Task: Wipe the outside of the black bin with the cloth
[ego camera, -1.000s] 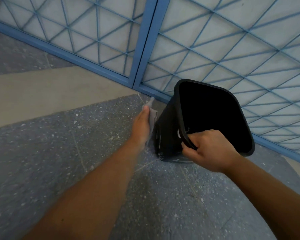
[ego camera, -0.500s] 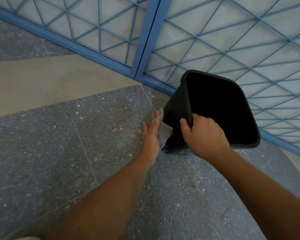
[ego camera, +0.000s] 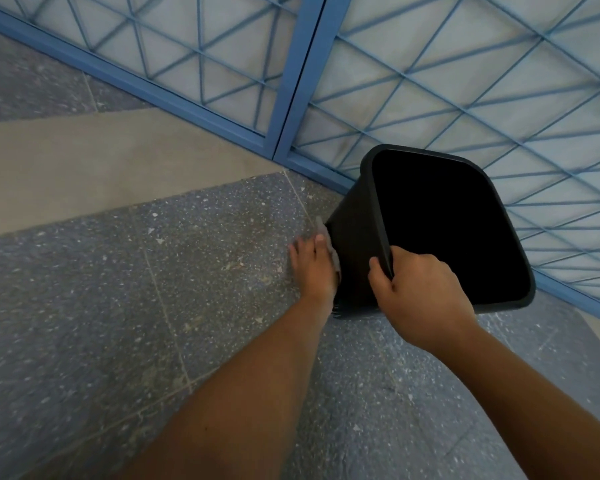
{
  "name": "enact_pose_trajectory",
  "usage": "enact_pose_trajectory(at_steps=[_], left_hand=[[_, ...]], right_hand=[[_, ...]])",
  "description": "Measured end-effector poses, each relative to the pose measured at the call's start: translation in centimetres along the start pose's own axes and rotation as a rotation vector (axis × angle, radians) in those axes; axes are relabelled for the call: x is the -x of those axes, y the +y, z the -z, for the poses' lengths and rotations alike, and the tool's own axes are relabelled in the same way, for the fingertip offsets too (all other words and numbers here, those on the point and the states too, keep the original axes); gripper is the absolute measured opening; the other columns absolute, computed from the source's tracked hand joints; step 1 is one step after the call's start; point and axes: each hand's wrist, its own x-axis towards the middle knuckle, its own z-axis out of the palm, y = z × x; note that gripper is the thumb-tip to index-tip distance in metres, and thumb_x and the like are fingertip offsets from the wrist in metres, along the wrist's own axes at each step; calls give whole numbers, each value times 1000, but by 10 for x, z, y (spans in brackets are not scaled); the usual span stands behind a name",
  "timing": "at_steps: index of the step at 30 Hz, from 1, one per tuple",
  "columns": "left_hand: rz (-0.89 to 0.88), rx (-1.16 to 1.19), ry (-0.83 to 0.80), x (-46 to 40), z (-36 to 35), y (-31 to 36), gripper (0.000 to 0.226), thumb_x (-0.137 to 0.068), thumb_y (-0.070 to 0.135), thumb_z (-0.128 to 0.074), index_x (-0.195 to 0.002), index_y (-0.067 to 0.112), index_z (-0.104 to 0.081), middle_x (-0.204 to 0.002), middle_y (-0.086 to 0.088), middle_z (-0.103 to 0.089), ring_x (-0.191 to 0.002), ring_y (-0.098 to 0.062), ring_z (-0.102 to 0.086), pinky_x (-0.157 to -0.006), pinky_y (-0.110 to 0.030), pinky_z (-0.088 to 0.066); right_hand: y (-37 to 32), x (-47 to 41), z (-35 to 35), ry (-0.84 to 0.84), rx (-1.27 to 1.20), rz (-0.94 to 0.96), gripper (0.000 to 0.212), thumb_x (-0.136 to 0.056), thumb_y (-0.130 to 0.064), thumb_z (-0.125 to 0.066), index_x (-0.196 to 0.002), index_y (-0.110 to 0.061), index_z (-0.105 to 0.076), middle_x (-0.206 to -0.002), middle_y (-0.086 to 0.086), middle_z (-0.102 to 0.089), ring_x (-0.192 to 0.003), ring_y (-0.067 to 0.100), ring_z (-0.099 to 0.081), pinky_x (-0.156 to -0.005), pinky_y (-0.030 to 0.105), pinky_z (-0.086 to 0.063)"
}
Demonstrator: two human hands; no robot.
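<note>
The black bin (ego camera: 354, 237) stands tipped, right of the frame's centre, its mouth so dark I cannot tell if anything is inside. The right hand (ego camera: 420, 292) grips its near rim, thumb outside. The left hand (ego camera: 317, 268), fingers straight, presses the cloth (ego camera: 322, 232) flat against the bin's left wall. The bin's far edge sits close to the blue lattice panel (ego camera: 465, 81); open speckled floor (ego camera: 118, 306) spreads left.

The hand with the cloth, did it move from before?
Yes. The left hand slid the cloth along the side of the black bin, away from the blue fence rail and toward the person.
</note>
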Motion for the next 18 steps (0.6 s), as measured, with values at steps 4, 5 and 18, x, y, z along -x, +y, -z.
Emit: enact_pose_trajectory(at_steps=[4, 5, 18], left_hand=[[-149, 21, -191, 23, -1, 0, 86, -92, 84, -33, -167, 43, -21, -177, 19, -14, -166, -10, -9, -136, -45, -7], [-216, -30, -221, 32, 0, -1, 78, -95, 81, -27, -166, 49, -13, -174, 27, -5, -166, -6, 2, -136, -45, 0], [-296, -11, -216, 61, -5, -13, 49, -108, 68, -18, -157, 66, -21, -172, 32, -10, -164, -2, 1, -135, -53, -9]], right_hand=[[1, 1, 1, -7, -11, 4, 34, -95, -40, -40, -64, -28, -38, -53, -2, -52, -48, 16, -54, -52, 36, -50], [2, 2, 2, -9, -12, 7, 33, -95, -40, -40, -64, -28, -38, -53, -2, -53, -48, 16, -55, -53, 36, -50], [6, 4, 3, -3, -26, 38, 37, -94, -39, -43, -60, -27, -35, -50, -4, -48, -47, 15, -51, -48, 31, -44]])
